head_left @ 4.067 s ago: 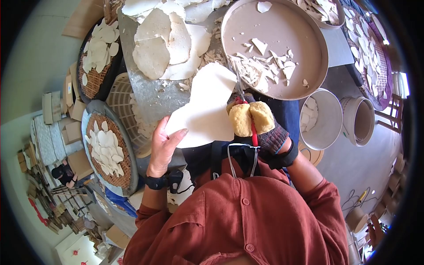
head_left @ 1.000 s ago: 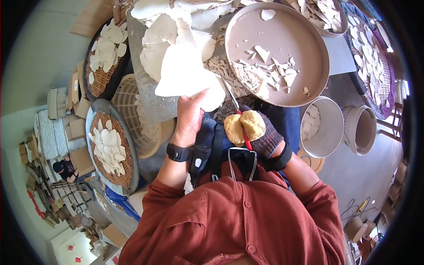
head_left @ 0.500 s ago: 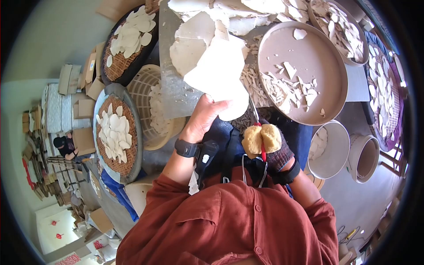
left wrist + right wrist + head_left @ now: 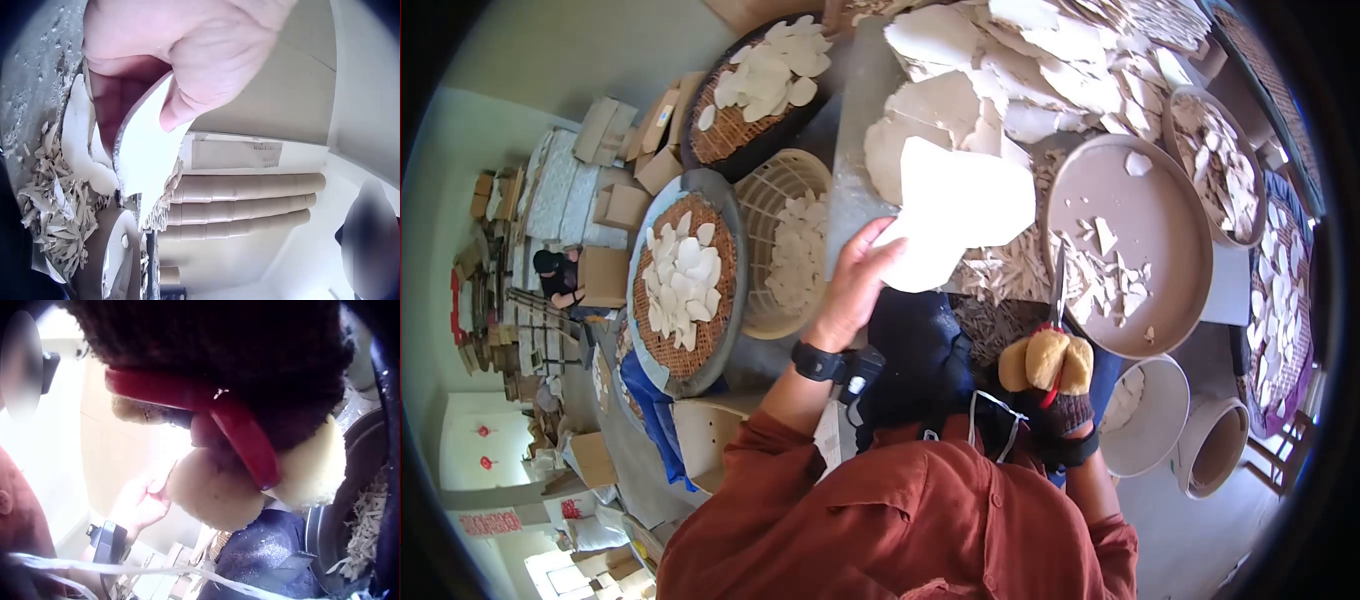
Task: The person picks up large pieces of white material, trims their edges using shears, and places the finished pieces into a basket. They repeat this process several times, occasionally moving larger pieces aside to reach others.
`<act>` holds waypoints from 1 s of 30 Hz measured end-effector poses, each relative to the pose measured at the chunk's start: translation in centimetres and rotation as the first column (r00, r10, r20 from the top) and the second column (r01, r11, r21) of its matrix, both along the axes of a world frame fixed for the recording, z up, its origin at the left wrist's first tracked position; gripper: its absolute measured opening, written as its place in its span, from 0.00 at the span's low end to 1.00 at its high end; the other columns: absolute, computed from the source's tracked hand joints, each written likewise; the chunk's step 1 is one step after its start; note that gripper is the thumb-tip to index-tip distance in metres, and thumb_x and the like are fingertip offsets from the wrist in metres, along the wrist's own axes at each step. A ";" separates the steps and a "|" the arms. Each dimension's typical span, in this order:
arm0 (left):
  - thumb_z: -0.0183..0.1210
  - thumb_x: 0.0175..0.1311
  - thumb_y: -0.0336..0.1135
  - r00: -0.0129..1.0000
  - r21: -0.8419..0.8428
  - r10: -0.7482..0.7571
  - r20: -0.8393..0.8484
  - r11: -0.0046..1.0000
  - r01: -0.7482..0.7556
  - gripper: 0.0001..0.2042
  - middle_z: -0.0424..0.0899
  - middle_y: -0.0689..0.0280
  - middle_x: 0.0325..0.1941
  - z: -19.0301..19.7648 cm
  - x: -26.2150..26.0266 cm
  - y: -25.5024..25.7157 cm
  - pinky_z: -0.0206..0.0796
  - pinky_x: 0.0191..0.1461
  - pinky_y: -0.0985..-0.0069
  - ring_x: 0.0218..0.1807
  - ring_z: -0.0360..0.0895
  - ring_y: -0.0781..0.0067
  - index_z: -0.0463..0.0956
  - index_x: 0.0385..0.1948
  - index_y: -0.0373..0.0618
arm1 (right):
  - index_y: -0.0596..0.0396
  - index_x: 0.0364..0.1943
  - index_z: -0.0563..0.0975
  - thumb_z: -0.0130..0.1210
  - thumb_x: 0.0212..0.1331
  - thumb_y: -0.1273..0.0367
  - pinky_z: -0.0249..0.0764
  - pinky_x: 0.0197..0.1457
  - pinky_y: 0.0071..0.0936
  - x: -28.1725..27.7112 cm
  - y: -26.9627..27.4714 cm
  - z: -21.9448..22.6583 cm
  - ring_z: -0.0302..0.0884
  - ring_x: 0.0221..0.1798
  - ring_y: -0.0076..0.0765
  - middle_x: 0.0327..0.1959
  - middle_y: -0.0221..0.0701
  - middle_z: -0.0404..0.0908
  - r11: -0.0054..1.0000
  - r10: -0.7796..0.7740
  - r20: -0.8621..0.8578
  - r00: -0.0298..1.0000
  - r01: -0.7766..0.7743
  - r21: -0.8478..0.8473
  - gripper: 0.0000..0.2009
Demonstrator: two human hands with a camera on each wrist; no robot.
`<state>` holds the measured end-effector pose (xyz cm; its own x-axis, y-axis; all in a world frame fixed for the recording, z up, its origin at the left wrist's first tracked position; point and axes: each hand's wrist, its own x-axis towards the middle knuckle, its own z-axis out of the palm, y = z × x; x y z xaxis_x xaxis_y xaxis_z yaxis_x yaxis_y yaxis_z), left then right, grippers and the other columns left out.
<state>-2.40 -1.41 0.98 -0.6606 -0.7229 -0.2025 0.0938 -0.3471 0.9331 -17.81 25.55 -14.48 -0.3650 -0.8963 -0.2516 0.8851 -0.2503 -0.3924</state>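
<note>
Nearest, the gloved right hand [image 4: 1062, 385], with yellow padding, has its fingers curled round the red-handled scissors [image 4: 1057, 290]. Next, the bare left hand [image 4: 858, 285] pinches the near edge of a white sheet [image 4: 965, 205] between thumb and fingers, above the desk [image 4: 858, 130]. Scraps [image 4: 1002, 275] lie beside the round tray [image 4: 1175, 225]; broad pieces [image 4: 1065, 75] lie farther back. Good handling probably calls for a light pinch, lest the sheet crack, and bare fingertips kept clear of the blades.
</note>
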 end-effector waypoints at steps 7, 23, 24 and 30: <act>0.55 0.58 0.31 0.933 0.132 -0.311 0.182 0.948 0.290 0.16 0.79 0.65 0.42 1.1 2.0 -2.2 0.67 0.50 0.81 0.43 0.76 0.78 0.69 0.47 0.35 | 0.57 0.50 0.67 0.45 0.63 0.68 0.69 0.60 0.37 1.1 0.1 -1.6 0.72 0.52 0.38 0.47 0.38 0.73 0.988 0.014 -0.329 0.944 0.038 0.150 0.13; 0.68 0.46 0.39 0.867 -0.612 0.218 0.449 0.782 0.120 0.30 0.75 0.53 0.50 -4.5 -2.1 -10.1 0.68 0.52 0.71 0.52 0.73 0.62 0.69 0.51 0.35 | 0.57 0.44 0.72 0.54 0.57 0.70 0.71 0.49 0.25 2.5 -3.1 6.0 0.75 0.43 0.28 0.39 0.31 0.76 0.937 0.270 -0.246 0.931 -0.195 0.289 0.11; 0.69 0.45 0.40 0.854 -0.745 0.301 0.425 0.652 0.141 0.32 0.73 0.51 0.52 -5.6 -3.3 -9.7 0.66 0.54 0.69 0.54 0.71 0.59 0.68 0.53 0.36 | 0.56 0.44 0.72 0.54 0.57 0.70 0.71 0.49 0.24 2.4 -3.4 7.4 0.74 0.43 0.27 0.39 0.30 0.76 0.914 0.358 -0.460 0.812 -0.205 0.350 0.11; 0.70 0.41 0.43 0.796 -0.881 0.430 0.427 0.394 0.260 0.41 0.62 0.47 0.61 -8.1 -4.7 -8.9 0.54 0.65 0.64 0.63 0.59 0.49 0.59 0.59 0.40 | 0.54 0.43 0.72 0.59 0.50 0.69 0.70 0.47 0.25 2.8 -3.4 9.5 0.74 0.43 0.28 0.38 0.29 0.76 0.899 0.430 -0.698 0.573 -0.201 0.389 0.15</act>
